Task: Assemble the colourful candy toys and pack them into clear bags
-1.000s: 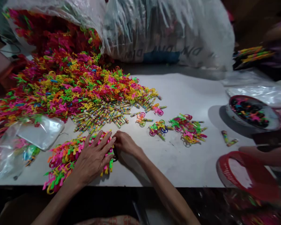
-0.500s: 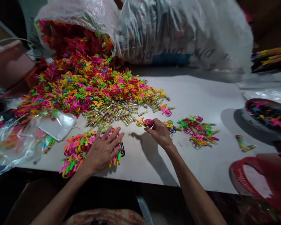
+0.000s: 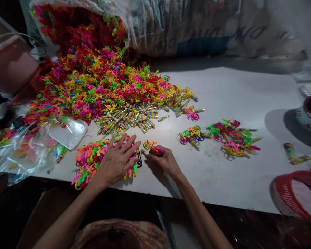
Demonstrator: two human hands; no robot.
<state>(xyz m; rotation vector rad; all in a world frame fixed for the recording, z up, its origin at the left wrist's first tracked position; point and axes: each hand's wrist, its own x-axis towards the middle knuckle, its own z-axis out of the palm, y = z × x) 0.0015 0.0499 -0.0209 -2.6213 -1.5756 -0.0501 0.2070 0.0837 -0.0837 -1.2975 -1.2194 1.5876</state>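
My left hand (image 3: 117,159) lies flat, fingers spread, over a dense block of bright plastic pieces (image 3: 89,162). A corner of a black frame (image 3: 139,162) shows beside its fingertips. Pinched in the fingers of my right hand (image 3: 168,160) is a small toy bicycle (image 3: 152,148) with orange, yellow-green and magenta parts. It hangs just above the white table (image 3: 217,180), a short gap to the right of the black frame. Further right lie a small cluster of similar toys (image 3: 193,135) and a larger cluster (image 3: 233,138).
A big heap of colourful plastic pieces (image 3: 93,90) spills from a clear bag (image 3: 129,27). Thin patterned tubes (image 3: 126,119) lie along its front. Clear plastic bags (image 3: 67,133) are at left. A red basket (image 3: 285,193) and a bowl (image 3: 307,114) stand at right.
My right hand has carried the toy bicycle leftward and lower, closer to the black frame. My left hand stays flat on the block. The camera view has shifted slightly.
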